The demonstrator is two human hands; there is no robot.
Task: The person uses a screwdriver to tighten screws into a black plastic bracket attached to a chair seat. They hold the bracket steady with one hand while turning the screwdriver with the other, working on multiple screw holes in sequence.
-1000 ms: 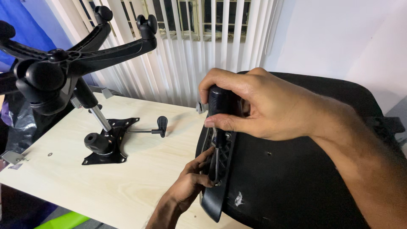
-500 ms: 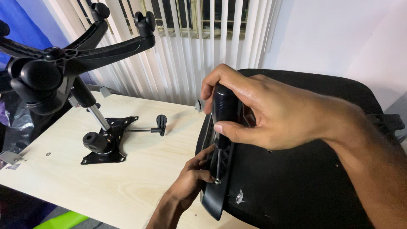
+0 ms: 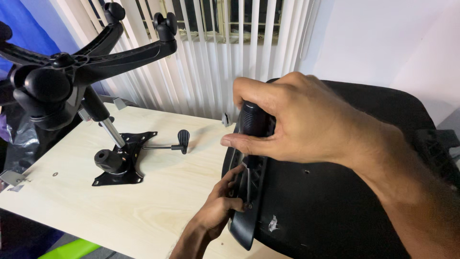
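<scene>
While both hands work at the left edge of the seat, the scene reads as follows.

Table: pale wood top (image 3: 158, 201), running from lower left to centre; seat lies on its right end.
Seat: black chair seat (image 3: 345, 216), upside down, fills the right half of the view; a small white scuff near its front edge.
Chair base: black star base (image 3: 72, 72) with casters, tilted over at upper left, its gas column slanting down to the plate.
Blinds: white vertical blinds (image 3: 211, 52) behind the table, window bars showing through the slats.
Armrest bracket: black ribbed plastic arm piece (image 3: 247, 192), standing on edge against the seat's left side, hanging a little past the table's near edge.
Tilt plate: black metal mechanism plate (image 3: 120, 160) flat on the table, well apart from the seat, with a lever (image 3: 175, 144) ending in a paddle knob pointing right.
Right hand: right hand (image 3: 297, 122) closed around the screwdriver handle, thumb laid across the front, above the bracket.
Left hand: left hand (image 3: 220, 206) fingers curled onto the bracket's outer face, steadying it near the shaft's lower end.
Screwdriver: black round handle (image 3: 254, 120) upright; thin shaft runs straight down into the bracket; tip too small to make out.
</scene>
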